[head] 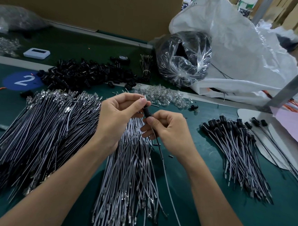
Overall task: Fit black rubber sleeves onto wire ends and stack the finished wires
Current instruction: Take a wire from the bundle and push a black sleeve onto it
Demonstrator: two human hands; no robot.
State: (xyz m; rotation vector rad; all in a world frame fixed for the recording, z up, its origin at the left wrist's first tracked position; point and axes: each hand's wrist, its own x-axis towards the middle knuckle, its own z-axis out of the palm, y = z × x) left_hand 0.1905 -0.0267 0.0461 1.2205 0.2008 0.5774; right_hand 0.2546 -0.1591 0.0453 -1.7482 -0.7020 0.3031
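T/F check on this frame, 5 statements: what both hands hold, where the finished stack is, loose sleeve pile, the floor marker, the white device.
1. Both hands, left hand and right hand, are on the same black rubber sleeve and its wire. True.
2. The stack of finished wires, sleeved ends pointing away, lies to the person's left. False: it lies to the right of the hands.
3. The pile of loose black sleeves sits at the far side of the green table, beyond the hands. True.
4. The blue round marker reads 5. False: it reads 2.
5. The white device lies among the unsleeved wires. False: it sits apart, far left, beyond the sleeve pile.
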